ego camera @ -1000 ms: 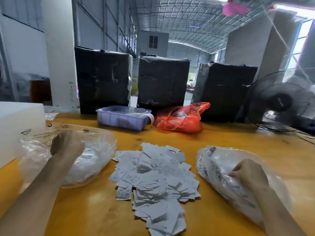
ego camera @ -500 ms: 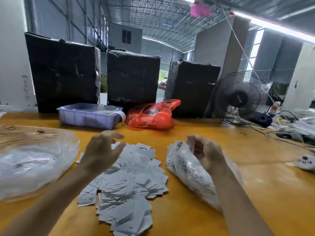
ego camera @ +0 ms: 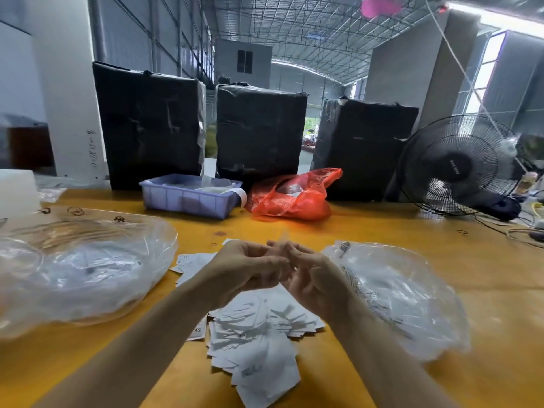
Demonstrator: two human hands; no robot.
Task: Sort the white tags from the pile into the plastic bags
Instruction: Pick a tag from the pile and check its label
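The tags (ego camera: 253,328) lie heaped on the desk (ego camera: 382,228), at 6 o'clock from both hands and equally near each. Left hand (ego camera: 250,269) and right hand (ego camera: 312,281) meet above, fingers curled together (anything pinched, I cannot tell). Left bag (ego camera: 82,269) at 9 o'clock and right bag (ego camera: 403,295) at 3 both hold tags.

White tags (ego camera: 253,334) w/ black print, clear bags (ego camera: 88,269), yellow counter (ego camera: 382,231), lilac bin (ego camera: 188,198), red bag (ego camera: 291,198) beside bin, black boxes (ego camera: 153,125).
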